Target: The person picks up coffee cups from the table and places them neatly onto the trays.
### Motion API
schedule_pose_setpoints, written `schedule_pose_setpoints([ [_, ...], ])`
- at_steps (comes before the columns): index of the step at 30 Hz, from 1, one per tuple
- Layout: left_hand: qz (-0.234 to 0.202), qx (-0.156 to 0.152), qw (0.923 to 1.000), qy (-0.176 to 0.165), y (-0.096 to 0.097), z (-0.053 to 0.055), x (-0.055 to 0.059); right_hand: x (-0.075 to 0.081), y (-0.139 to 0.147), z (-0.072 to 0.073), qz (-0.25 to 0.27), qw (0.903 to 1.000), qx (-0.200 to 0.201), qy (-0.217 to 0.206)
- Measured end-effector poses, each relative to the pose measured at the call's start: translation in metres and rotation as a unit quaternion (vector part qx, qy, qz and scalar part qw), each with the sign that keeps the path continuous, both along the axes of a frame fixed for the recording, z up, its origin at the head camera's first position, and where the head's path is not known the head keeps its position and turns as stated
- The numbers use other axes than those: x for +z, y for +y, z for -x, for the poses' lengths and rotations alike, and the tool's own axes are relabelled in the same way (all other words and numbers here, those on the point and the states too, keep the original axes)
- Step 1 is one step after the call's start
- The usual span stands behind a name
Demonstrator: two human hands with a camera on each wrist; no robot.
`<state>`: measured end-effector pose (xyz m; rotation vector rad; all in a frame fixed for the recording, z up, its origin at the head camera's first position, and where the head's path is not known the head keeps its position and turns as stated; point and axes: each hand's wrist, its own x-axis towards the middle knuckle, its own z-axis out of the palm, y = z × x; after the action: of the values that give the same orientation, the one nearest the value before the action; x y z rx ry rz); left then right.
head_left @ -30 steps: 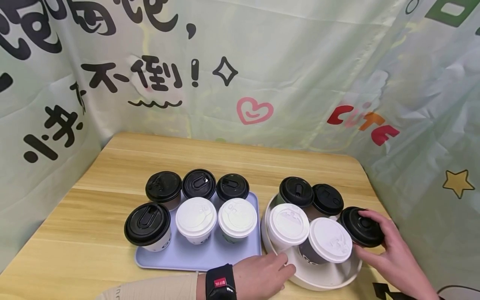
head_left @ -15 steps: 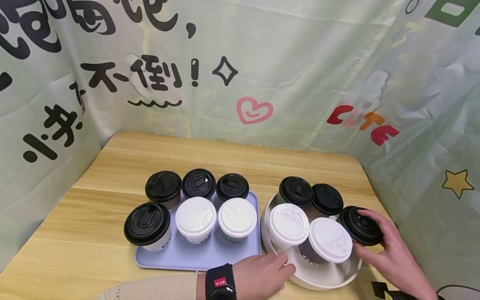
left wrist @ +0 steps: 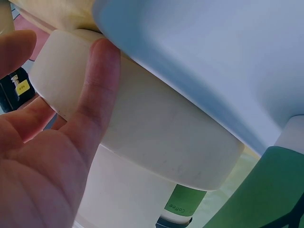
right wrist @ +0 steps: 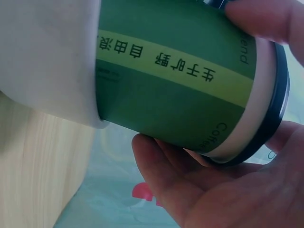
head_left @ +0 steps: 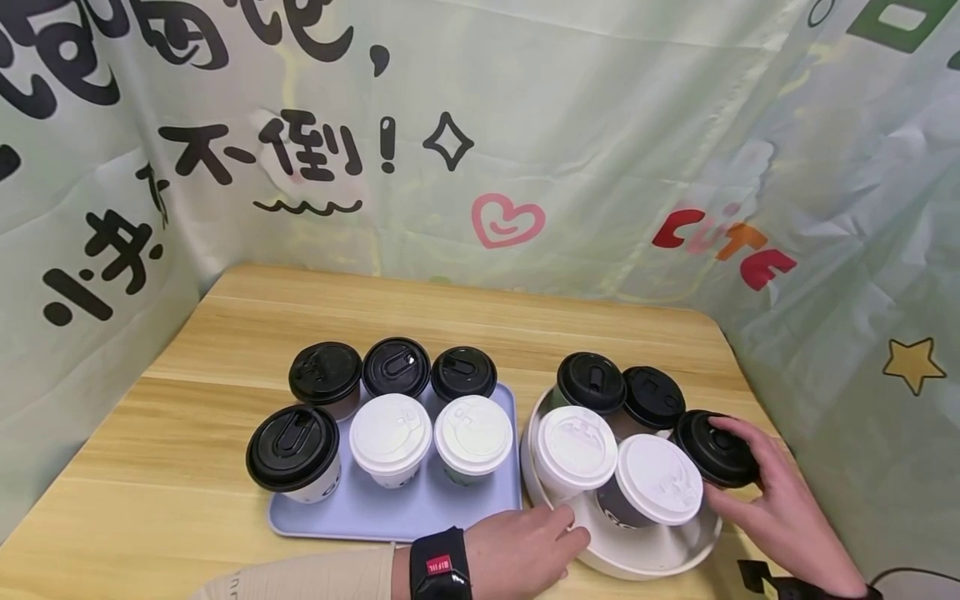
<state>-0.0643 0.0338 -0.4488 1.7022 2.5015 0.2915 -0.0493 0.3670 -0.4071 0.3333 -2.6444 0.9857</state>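
Note:
On the right, my right hand (head_left: 783, 492) grips a paper coffee cup (head_left: 716, 450) with a black lid, thumb and fingers around its lid end. In the right wrist view this coffee cup (right wrist: 175, 71) has a green sleeve, and its base sits behind the wall of the white round tray (right wrist: 52, 61). My left hand (head_left: 517, 550) rests at the tray's front left side. One fairly straight finger (left wrist: 97, 85) lies against the tray's outer wall in the left wrist view. Inside the round tray (head_left: 637, 567) stand two white-lidded cups and two more black-lidded ones.
A lilac rectangular tray (head_left: 390, 521) lies to the left, right beside the round one. It bears several cups, black-lidded (head_left: 292, 450) and white-lidded (head_left: 392, 437). A printed cloth (head_left: 600, 150) hangs behind and at both sides of the wooden table (head_left: 150, 467).
My right hand and the black-lidded cup in it have shifted slightly left, toward the other cups in the round tray. The left hand stays at the tray's wall.

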Motion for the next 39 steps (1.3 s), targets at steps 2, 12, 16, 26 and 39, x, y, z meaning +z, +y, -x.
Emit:
schedule_pose_setpoints([
  [2, 0.000, 0.001, 1.0000, 0.000, -0.0001, -0.0001, 0.0000, -0.0002, -0.0002, -0.0001, 0.000, 1.0000, 0.000, 0.000],
  [12, 0.000, 0.000, 1.0000, -0.006, 0.0001, 0.0001, -0.0008, -0.0003, 0.0006, 0.0004, -0.011, 0.9999, -0.003, -0.005],
  [16, 0.000, 0.000, 1.0000, -0.003, 0.0000, -0.0002, -0.0007, -0.0003, 0.0007, 0.0001, -0.016, 0.9998, -0.007, -0.006],
  [26, 0.000, 0.000, 1.0000, 0.000, 0.0000, -0.0005, -0.0007, -0.0011, 0.0002, 0.0000, -0.018, 0.9997, -0.009, -0.017],
  [39, -0.001, -0.003, 1.0000, 0.007, 0.0000, -0.0005, -0.0008, -0.0085, -0.0003, -0.0013, 0.024, 0.9996, 0.012, -0.010],
])
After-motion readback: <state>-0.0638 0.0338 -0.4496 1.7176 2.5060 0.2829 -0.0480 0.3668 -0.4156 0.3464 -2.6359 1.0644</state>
